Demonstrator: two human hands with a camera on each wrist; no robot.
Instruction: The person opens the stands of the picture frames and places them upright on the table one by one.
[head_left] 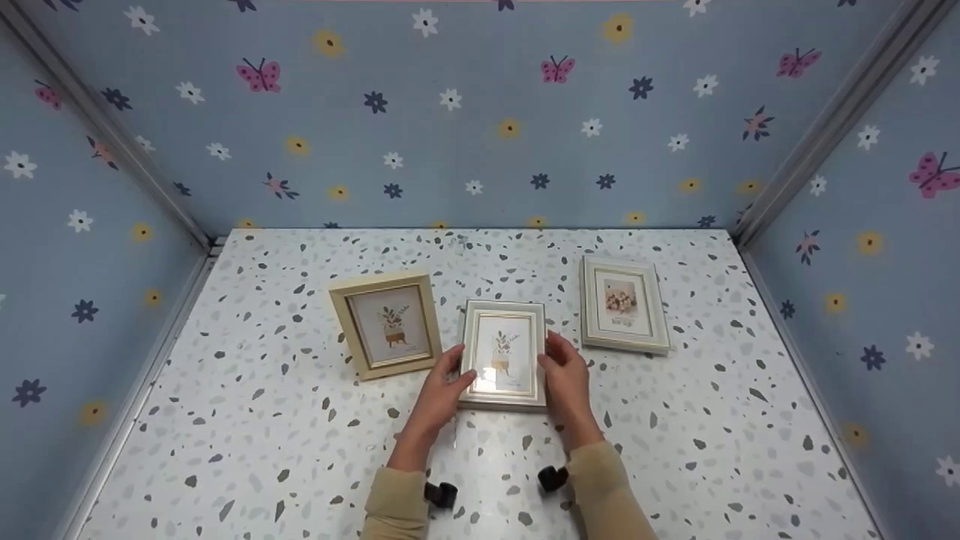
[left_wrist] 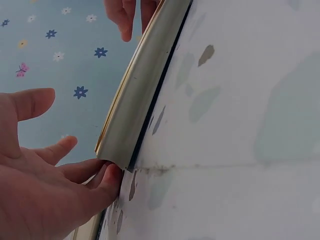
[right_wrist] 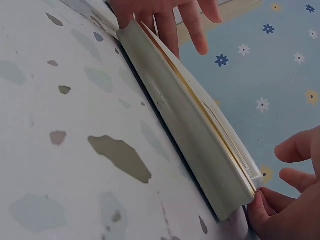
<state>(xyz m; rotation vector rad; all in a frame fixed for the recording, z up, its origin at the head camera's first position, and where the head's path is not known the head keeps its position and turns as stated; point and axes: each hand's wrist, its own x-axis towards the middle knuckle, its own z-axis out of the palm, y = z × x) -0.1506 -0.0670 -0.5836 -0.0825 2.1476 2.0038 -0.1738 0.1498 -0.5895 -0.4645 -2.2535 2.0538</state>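
Note:
Both hands hold a pale picture frame (head_left: pixel 504 309) with a plant print, near the middle of the speckled table. My left hand (head_left: pixel 439 394) is at its left side and my right hand (head_left: pixel 571 386) at its right. In the left wrist view, the left hand's (left_wrist: pixel 55 185) fingertips meet a lower corner of the frame (left_wrist: pixel 137 95), the other fingers spread. The right wrist view shows the right hand's (right_wrist: pixel 292 200) fingertips at the near corner of the frame (right_wrist: pixel 185 130), with the left hand (right_wrist: pixel 165 15) at its far end.
A cream frame (head_left: pixel 390 367) with a plant print stands tilted to the left. Another pale frame (head_left: pixel 626 342) with a pinkish picture is at the right. Flower-patterned walls (head_left: pixel 480 150) enclose the back and sides of the table (head_left: pixel 675 450).

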